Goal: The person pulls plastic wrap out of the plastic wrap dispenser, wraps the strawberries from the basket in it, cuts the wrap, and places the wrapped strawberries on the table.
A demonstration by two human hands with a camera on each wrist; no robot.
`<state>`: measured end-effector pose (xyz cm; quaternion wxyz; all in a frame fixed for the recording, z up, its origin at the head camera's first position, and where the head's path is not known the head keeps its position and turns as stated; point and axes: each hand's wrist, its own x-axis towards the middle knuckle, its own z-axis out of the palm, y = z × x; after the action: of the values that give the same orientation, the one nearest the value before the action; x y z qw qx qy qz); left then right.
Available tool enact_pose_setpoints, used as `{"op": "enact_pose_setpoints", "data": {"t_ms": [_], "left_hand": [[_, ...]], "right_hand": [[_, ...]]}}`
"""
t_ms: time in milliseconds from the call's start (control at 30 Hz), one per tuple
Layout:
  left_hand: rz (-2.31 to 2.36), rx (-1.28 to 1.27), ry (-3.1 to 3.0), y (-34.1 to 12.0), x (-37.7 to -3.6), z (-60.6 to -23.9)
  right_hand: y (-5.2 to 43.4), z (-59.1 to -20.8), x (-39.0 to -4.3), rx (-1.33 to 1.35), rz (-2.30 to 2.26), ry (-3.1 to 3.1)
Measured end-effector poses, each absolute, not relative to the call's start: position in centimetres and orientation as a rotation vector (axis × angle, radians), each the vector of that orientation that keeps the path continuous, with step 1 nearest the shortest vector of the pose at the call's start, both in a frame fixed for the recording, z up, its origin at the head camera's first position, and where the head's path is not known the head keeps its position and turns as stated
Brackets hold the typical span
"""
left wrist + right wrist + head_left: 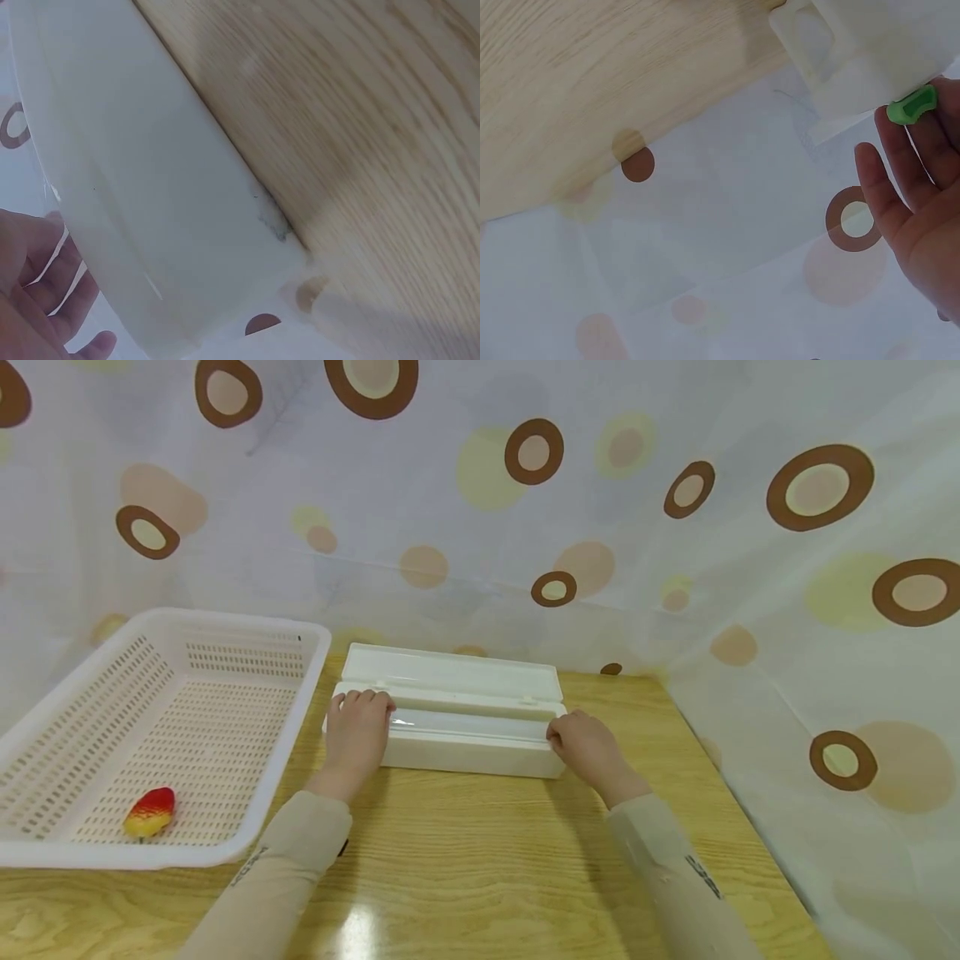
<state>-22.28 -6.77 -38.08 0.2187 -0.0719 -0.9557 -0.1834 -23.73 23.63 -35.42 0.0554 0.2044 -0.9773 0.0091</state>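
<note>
A long white cling film box (pixel 465 752) lies across the table with its lid (pixel 450 672) tipped back. Glossy clear cling film (pixel 465 724) stretches along its opening. My left hand (pixel 360 731) pinches the film at the box's left end, fingers bent over the edge. At the opposite end my right hand (pixel 588 747) has its fingers curled at the film's other corner. Under the right fingers, the right wrist view shows a small green slider (pixel 913 105) at the box edge. Both thumbs are mostly hidden.
To the left stands a white perforated basket (pixel 318 668) holding a red and yellow toy fruit (pixel 152 812). Behind and to the right hangs a curtain (pixel 450 485) with round spots. Light wood tabletop (pixel 480 860) lies in front of the box.
</note>
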Motion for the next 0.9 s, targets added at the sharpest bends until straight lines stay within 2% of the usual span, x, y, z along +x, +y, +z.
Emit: {"op": "enact_pose_setpoints", "data": {"t_ms": [400, 700, 900], "left_hand": [[-0.62, -0.175, -2.619, -6.9, -23.1, -37.8], [-0.668, -0.207, -2.694, -6.9, -23.2, -37.2], [-0.696, -0.203, -2.651, -6.8, -23.3, -37.1]], "right_hand": [[23.9, -35.9, -24.3, 0.699, 0.002, -2.916], [23.9, -35.8, -25.4, 0.568, 0.147, -2.942], [23.6, -35.6, -25.2, 0.71, 0.209, -2.93]]}}
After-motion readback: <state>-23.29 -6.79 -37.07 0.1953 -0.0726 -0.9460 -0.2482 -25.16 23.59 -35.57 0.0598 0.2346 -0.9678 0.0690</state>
